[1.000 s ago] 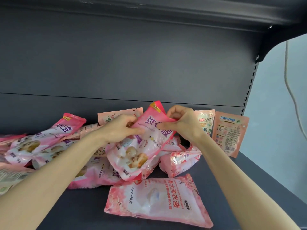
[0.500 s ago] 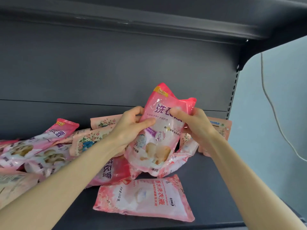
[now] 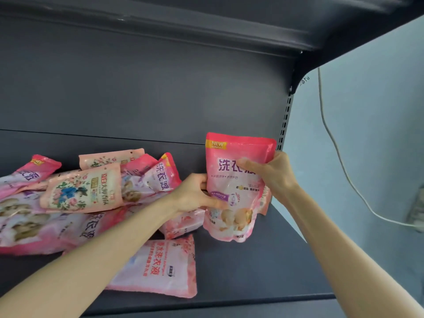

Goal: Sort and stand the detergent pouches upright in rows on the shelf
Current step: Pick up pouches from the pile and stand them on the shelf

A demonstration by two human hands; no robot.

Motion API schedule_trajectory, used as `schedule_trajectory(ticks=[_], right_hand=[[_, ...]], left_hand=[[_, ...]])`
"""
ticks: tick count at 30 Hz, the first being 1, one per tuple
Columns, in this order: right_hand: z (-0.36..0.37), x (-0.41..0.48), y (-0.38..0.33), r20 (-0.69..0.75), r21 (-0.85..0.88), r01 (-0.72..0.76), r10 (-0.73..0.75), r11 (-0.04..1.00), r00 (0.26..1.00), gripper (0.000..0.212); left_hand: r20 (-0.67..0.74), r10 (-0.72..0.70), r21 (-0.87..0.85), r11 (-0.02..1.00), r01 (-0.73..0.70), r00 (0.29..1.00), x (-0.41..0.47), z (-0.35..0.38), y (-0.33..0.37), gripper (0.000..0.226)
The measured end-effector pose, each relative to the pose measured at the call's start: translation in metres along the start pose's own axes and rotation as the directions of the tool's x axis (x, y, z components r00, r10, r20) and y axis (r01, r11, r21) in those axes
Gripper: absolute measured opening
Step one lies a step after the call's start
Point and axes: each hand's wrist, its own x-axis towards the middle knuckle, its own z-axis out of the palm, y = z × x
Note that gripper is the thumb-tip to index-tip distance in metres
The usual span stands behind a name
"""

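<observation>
A pink detergent pouch (image 3: 231, 216) with a yellow "NEW" corner stands upright near the right end of the dark shelf (image 3: 257, 269). My left hand (image 3: 195, 196) grips its left edge and my right hand (image 3: 270, 175) grips its upper right side, thumb across the front. It hides most of a paler pouch (image 3: 266, 203) standing behind it. A pale pink pouch (image 3: 158, 269) lies flat at the shelf front. A heap of pink pouches (image 3: 68, 210) lies tumbled on the left.
The shelf's dark back panel (image 3: 137, 99) and the shelf above (image 3: 206, 24) close in the space. A slotted upright (image 3: 284, 120) marks the right end. Beyond it are a pale wall and a hanging white cable (image 3: 332, 138).
Both hands carried the pink pouch from the heap to the right and turned it upright; its bottom has come down to the shelf. The camera view swung left.
</observation>
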Motion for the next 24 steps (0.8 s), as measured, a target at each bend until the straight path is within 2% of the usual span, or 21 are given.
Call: schedule_trajectory(ticks=[10,15,22,24], right_hand=[[-0.026,0.013,0.031,0.079,-0.062,-0.074,0.079,0.995,0.994,0.016],[-0.022,0.020,0.036,0.115,-0.130,-0.058,0.073,0.990,0.991,0.015],[-0.023,0.018,0.036,0.164,-0.251,-0.042,0.085,0.967,0.983,0.017],[-0.026,0.019,0.033,0.160,-0.328,-0.047,0.105,0.944,0.982,0.026]], left_hand=[[-0.070,-0.047,0.052,0.997,0.051,0.996,0.030,0.030,-0.025,0.049],[-0.028,-0.051,0.050,0.997,0.053,0.998,0.031,0.027,-0.030,0.044],[0.021,-0.069,0.199,0.978,0.063,0.997,0.028,0.019,-0.027,0.043],[0.015,-0.084,0.221,0.972,0.078,0.996,0.025,0.016,-0.023,0.045]])
